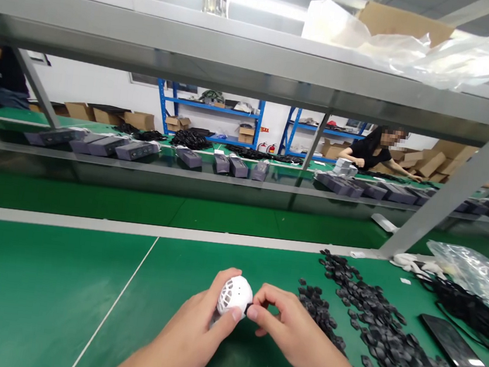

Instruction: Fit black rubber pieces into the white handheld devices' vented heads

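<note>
At far left a co-worker (0, 76) is cut off by the frame edge. The left hand (193, 328) curls round a white vented round housing (241, 292) above the green table (50, 297), fingers and thumb closed on it, masking its underside. Just right, the right hand (292, 327) pinches a small black piece (249, 309) at the housing's edge; the fingertips hide its shape. Red marks (264, 130) on the back wall are too small to read. A white line (113, 304) crosses the tabletop; beyond stand grey boxes (137, 149) and blue shelving (211, 107). Rightward, flat black parts (373, 316) lie heaped beside a glossy black slab (458, 355).
</note>
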Available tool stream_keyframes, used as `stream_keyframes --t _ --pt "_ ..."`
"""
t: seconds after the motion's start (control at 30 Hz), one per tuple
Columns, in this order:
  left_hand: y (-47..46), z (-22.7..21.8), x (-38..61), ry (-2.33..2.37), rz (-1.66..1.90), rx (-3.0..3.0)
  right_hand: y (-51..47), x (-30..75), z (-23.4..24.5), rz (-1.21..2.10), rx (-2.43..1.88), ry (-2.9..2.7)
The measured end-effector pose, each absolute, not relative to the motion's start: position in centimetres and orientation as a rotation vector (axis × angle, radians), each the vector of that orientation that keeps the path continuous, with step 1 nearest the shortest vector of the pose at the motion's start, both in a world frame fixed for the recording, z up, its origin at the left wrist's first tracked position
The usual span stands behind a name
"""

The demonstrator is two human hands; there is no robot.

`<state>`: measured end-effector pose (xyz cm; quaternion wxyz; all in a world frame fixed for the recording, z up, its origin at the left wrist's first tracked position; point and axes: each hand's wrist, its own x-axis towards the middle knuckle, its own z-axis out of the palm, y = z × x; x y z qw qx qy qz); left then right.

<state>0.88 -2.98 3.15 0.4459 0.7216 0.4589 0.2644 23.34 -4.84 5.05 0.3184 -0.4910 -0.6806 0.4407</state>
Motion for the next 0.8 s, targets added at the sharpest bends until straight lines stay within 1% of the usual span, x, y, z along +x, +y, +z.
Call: stream_keyframes --t 0.23,0.37,0.57,0.63,0.8 --pt "-3.0 3.4 1.0 1.078 0.621 1.876 -4.3 23.0 4.2 1.17 -1.278 -1.727" --pt "-3.0 4.0 0.9 1.075 0.53 1.93 -4.2 23.0 3.9 1.201 -1.281 -1.637" --pt "-3.0 5.1 0.9 1.051 0.483 1.943 -4.4 22.5 3.3 1.537 -1.047 -1.552" --pt "-3.0 5.4 0.9 1.013 0.487 1.962 -4.4 22.3 3.2 1.519 -0.99 -1.57" --pt "-3.1 5.5 0.6 0.928 0.521 1.991 -4.6 22.1 3.4 1.301 -0.984 -1.675"
